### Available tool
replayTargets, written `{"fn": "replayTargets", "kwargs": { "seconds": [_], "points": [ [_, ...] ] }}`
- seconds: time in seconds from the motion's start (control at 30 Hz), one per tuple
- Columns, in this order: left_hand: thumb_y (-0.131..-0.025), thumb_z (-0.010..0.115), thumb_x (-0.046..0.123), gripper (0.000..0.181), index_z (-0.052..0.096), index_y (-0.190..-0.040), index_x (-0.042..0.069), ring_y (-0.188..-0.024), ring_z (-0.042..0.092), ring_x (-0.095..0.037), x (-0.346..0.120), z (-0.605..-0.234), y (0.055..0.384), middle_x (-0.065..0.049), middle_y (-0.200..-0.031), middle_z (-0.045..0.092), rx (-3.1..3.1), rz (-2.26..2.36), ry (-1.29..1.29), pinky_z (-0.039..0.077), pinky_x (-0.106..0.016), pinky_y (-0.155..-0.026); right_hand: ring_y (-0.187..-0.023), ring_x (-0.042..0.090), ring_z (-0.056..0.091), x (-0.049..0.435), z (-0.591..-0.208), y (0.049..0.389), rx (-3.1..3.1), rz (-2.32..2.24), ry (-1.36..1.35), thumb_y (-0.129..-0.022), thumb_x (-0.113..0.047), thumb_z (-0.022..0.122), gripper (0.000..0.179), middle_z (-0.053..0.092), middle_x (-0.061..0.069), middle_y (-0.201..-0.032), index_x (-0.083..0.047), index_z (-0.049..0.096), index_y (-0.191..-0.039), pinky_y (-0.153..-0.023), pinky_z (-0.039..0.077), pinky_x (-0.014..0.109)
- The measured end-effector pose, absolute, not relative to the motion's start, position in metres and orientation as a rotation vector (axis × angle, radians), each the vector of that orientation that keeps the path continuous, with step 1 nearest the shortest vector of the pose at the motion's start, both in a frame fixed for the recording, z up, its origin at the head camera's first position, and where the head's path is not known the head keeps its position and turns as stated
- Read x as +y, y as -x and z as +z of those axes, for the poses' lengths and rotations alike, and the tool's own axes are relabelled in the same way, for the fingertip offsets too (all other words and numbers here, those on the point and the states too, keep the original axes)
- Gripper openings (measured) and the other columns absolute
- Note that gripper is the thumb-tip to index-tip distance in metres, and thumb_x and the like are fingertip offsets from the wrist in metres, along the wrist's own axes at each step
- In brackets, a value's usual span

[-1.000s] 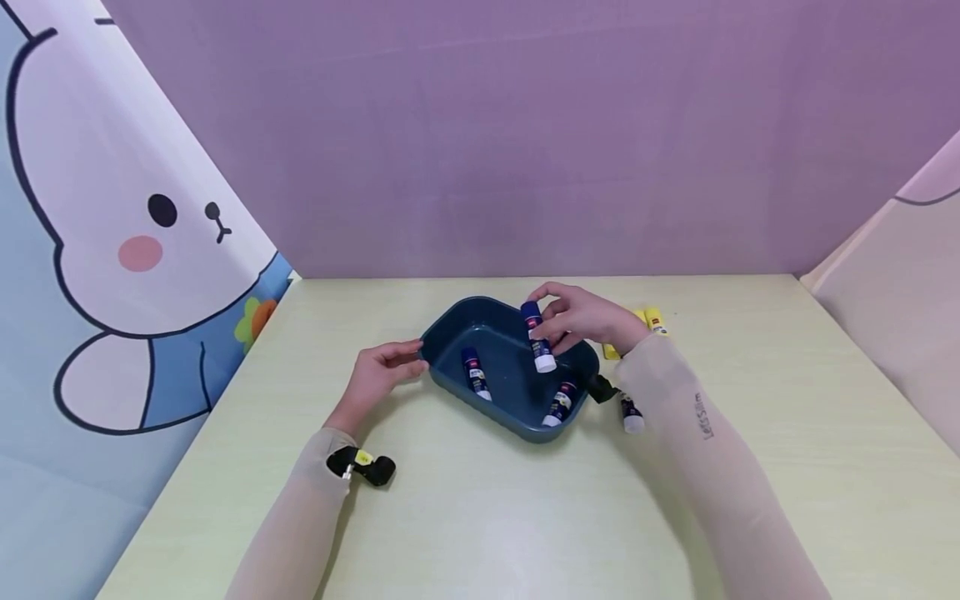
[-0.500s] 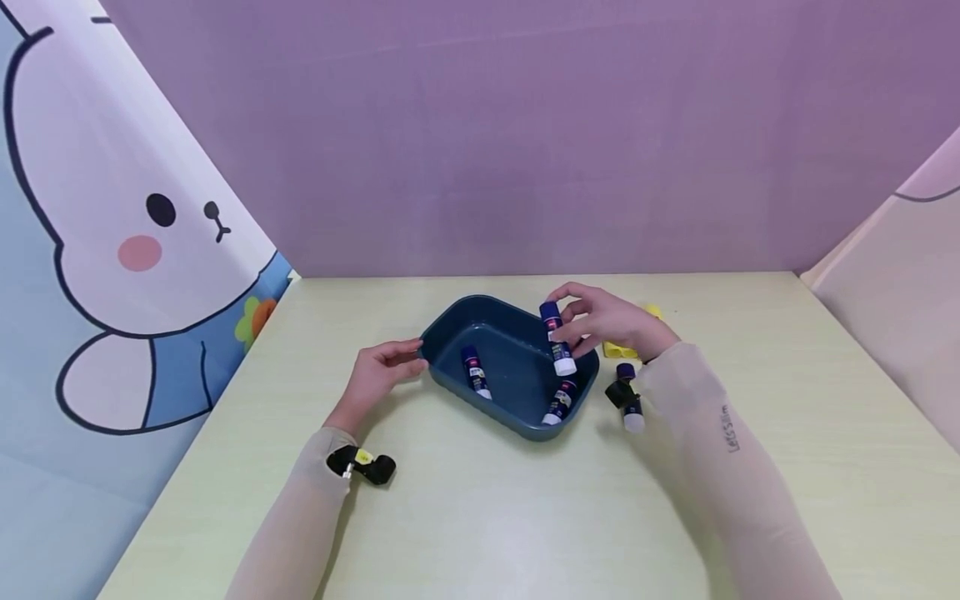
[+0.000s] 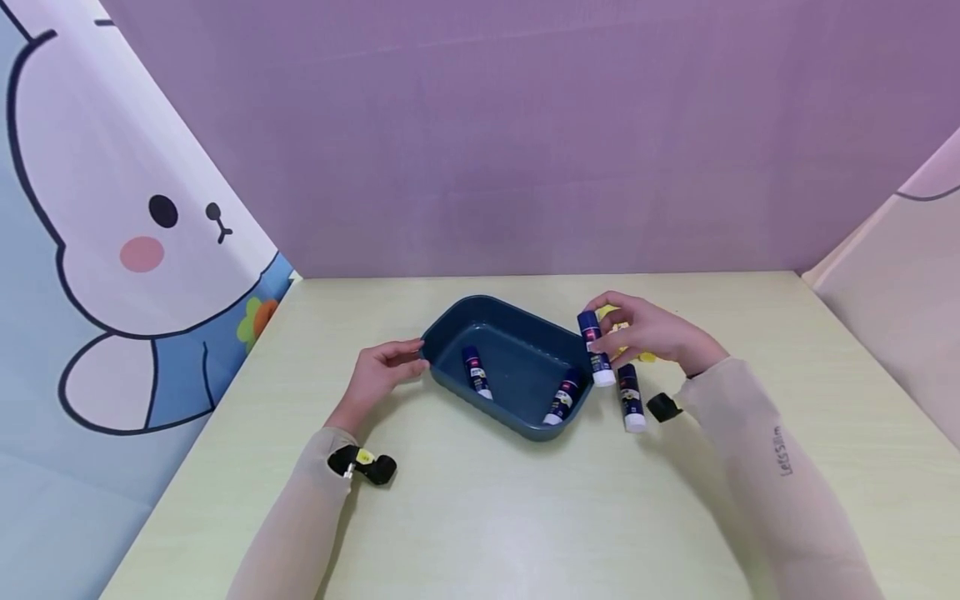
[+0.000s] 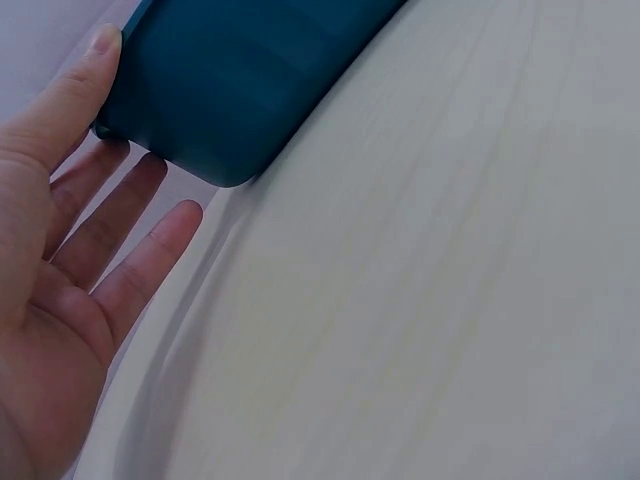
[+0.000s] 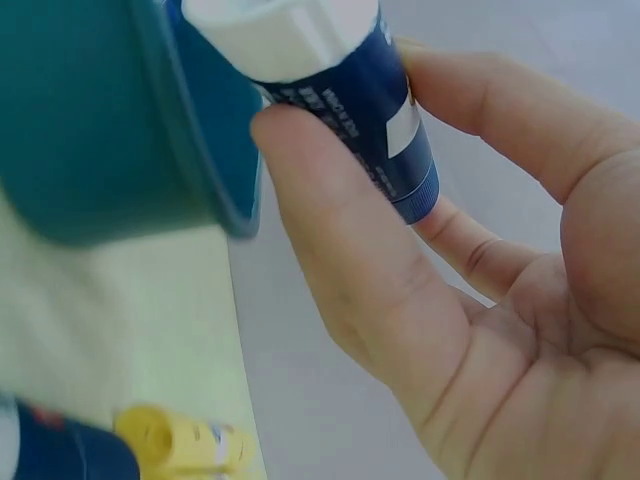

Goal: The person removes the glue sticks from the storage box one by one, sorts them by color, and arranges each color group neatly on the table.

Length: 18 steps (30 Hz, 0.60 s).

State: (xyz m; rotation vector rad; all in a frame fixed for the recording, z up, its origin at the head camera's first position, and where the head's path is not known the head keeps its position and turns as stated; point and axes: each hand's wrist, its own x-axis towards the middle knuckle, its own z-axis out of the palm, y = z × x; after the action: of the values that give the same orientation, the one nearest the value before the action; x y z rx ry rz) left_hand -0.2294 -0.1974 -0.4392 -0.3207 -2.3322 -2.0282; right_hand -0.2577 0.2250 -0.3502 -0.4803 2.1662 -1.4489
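My right hand pinches a dark blue glue stick with a white end between thumb and fingers. It is held tilted at the right rim of the dark teal plastic bin, and overlaps that rim in the head view. Inside the bin lie two more blue glue sticks, one at the left and one at the right end. My left hand grips the bin's left corner by thumb and fingertips; in the left wrist view its little finger stands off the wall.
Another blue glue stick lies on the pale table just right of the bin. Yellow glue sticks lie behind it, partly hidden by my right hand in the head view. A purple backdrop rises behind the table.
My right hand has moved right with the glue stick, from over the bin to its right rim. The glue stick on the table has come into full view. My left hand has stayed put.
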Motion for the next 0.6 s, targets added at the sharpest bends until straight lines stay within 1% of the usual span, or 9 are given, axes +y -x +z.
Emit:
{"fn": "replayTargets", "kwargs": {
  "seconds": [0.17, 0.3, 0.4, 0.6],
  "points": [
    [-0.086, 0.076, -0.002, 0.042, 0.062, -0.124, -0.012, -0.087, 0.071, -0.009, -0.198, -0.439, 0.230, -0.027, -0.130, 0.060, -2.332, -2.032, 0.329, 0.060, -0.028, -0.079, -0.079, 0.029, 0.065, 0.239, -0.354, 0.253, 2.178, -1.442, 0.456, -0.090, -0.003, 0.071, 0.059, 0.053, 0.021, -0.103, -0.001, 0.037, -0.138, -0.072, 0.062, 0.041],
    [-0.085, 0.077, 0.000, 0.043, 0.062, -0.124, -0.012, -0.088, 0.072, -0.010, -0.198, -0.440, 0.229, -0.028, -0.130, 0.060, -2.327, -2.038, 0.341, 0.060, -0.028, -0.079, -0.079, 0.028, 0.064, 0.249, -0.356, 0.250, 2.176, -1.440, 0.424, -0.090, -0.002, 0.070, 0.059, 0.051, 0.020, -0.104, 0.000, 0.036, -0.138, -0.072, 0.062, 0.044],
    [-0.085, 0.077, -0.001, 0.042, 0.062, -0.124, -0.012, -0.088, 0.072, -0.010, -0.197, -0.440, 0.229, -0.028, -0.130, 0.059, -2.317, -2.043, 0.346, 0.060, -0.028, -0.078, -0.078, 0.028, 0.064, 0.256, -0.359, 0.248, 2.170, -1.434, 0.403, -0.089, -0.001, 0.070, 0.060, 0.051, 0.020, -0.104, 0.001, 0.035, -0.138, -0.072, 0.062, 0.046],
    [-0.086, 0.074, -0.005, 0.040, 0.062, -0.123, -0.013, -0.088, 0.071, -0.009, -0.197, -0.440, 0.229, -0.028, -0.131, 0.059, -2.315, -2.048, 0.349, 0.060, -0.028, -0.078, -0.085, 0.028, 0.065, 0.269, -0.364, 0.244, 2.167, -1.407, 0.366, -0.090, -0.002, 0.070, 0.062, 0.049, 0.020, -0.106, 0.003, 0.032, -0.140, -0.075, 0.061, 0.046]
  ]
}}
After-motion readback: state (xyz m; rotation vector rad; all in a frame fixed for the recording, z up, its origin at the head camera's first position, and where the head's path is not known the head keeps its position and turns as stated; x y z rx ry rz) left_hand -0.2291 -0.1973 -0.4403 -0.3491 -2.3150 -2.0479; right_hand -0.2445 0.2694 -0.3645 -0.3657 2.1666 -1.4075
